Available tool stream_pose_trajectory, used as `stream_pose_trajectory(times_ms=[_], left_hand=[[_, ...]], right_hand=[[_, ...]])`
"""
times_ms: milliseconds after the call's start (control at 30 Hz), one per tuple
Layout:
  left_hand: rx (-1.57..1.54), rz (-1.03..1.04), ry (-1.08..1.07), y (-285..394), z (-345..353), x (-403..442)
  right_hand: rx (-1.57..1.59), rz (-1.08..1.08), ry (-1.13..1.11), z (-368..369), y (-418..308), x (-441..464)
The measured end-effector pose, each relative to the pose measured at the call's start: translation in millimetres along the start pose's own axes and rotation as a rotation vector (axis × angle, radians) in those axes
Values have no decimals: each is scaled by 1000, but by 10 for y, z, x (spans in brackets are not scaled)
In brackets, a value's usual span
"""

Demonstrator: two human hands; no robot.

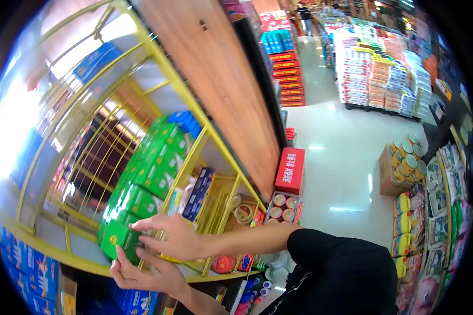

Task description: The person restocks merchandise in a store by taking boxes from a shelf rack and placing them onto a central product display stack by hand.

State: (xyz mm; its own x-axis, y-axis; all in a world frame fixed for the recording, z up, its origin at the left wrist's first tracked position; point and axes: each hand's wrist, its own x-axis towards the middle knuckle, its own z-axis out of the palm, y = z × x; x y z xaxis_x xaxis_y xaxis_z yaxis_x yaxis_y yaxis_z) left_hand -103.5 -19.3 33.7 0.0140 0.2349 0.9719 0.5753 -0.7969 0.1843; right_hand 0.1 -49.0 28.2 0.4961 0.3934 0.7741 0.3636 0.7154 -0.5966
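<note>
A shiny green pack (118, 236) sits at the near end of a row of matching green packs (155, 168) on a yellow-framed shelf (207, 144). Reaching in from the right, my right hand (176, 236) has its index finger on the pack's upper edge and its other fingers bent along the right side. My left hand (150, 273) comes up from below, with fingertips pressed to the pack's lower front edge. Both hands are closed about the pack, which stays against the row. Part of its right side is hidden by my fingers.
Blue packs (39, 273) line the lower shelf. Dark blue boxes (198, 194) stand right of the green row. A wooden panel (215, 73) borders the shelf. On the floor are a red box (290, 169) and a carton of cans (391, 176). A person (304, 18) stands far off.
</note>
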Motion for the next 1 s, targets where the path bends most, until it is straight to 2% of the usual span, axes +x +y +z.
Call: stream_pose_trajectory(times_ms=[133, 167, 267, 333, 400, 500, 533, 633, 800, 900, 933, 1000], left_hand=[[-75, 79, 34, 633, 120, -98], [-175, 94, 61, 798, 208, -158], [-396, 152, 100, 1431, 471, -407], [-592, 179, 115, 1997, 647, -565], [-803, 193, 136, 2641, 829, -735], [-898, 312, 149, 3502, 1079, -969], [-1108, 152, 153, 3809, 1217, -1099], [-1362, 158, 8, 4508, 1403, -1302], [-1504, 10, -112, 5509, 1747, -1745], [-1837, -272, -147, 6242, 2057, -2138], [-1812, -300, -145, 6413, 2162, -2244], [-1818, -286, -282, 6692, 2415, -2533]], right_hand=[[-65, -71, 66, -680, -223, -89], [-103, -96, 70, -905, -261, -111], [-170, -293, 149, -1710, -422, -177], [-204, -424, 158, -2321, -512, -198], [-264, -462, 138, -2976, -676, -264], [-424, -551, 105, -3949, -947, -317], [-481, -566, 112, -4245, -1058, -344], [-625, -551, 124, -5005, -1316, -460], [-787, -423, 108, -6060, -1715, -620], [-806, -326, 150, -6657, -1756, -701], [-791, -291, 191, -6865, -1734, -713], [-755, -202, 245, -7287, -1727, -724]])
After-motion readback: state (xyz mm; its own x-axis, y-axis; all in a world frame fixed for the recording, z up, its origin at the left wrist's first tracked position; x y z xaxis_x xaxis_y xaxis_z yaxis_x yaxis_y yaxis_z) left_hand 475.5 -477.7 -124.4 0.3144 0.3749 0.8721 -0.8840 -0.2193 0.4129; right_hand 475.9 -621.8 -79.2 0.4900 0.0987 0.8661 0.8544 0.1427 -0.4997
